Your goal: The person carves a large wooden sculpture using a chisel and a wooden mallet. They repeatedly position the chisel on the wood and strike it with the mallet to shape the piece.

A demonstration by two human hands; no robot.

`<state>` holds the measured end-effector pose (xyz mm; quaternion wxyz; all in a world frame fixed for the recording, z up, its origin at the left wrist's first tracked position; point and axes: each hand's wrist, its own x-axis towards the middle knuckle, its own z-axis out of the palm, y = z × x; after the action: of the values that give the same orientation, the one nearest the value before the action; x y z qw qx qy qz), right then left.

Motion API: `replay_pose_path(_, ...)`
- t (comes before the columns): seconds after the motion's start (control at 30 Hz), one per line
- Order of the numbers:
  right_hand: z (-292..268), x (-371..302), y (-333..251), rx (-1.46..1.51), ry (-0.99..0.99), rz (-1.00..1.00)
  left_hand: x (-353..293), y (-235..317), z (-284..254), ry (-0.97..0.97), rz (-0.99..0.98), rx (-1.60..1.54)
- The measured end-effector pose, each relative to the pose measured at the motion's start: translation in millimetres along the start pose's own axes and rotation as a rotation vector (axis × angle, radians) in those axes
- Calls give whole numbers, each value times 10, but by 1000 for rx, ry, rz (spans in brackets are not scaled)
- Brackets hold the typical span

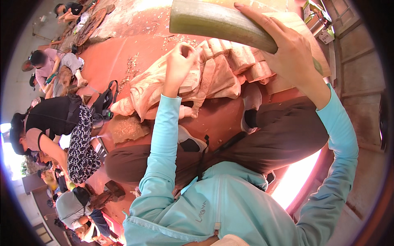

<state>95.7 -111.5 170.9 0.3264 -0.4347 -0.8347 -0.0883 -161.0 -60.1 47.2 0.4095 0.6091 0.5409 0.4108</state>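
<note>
My right hand (289, 53) is raised at the upper right, its fingers wrapped along a thick greenish bar (217, 24) with a paler end. The bar is close to the view and its exact kind does not show. Lower and to the left, my left hand (180, 63) has its fingers curled together over a carved wooden piece (217, 76). Whether those fingers hold anything small cannot be made out. The reddish-brown carving, with folds and rounded, ridged forms, lies on the floor in front of my crossed legs (283, 127).
A pale wooden board (283, 84) lies to the right of the carving. A rough wood block (127, 129) and a black bag (104, 100) are at its left. Wood chips (133, 67) litter the red floor. Several people sit working along the left; a panelled wall (363, 78) stands right.
</note>
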Motion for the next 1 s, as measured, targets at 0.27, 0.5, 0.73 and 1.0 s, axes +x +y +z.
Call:
replay_pose_path(0.27,-109,83,-19,155,-257,206,11,63,325,348,498,-489)
replay_pose_path(0.5,-38,-7,77,238,-259,113,62,-240,305,357,396,-686)
replay_pose_path(0.73,62,54,95,294,-347,65,56,-302,405,455,476,-506)
replay_pose_path(1.0,457,70,275,41,-194,-243,198,-536,509,508,676,-91)
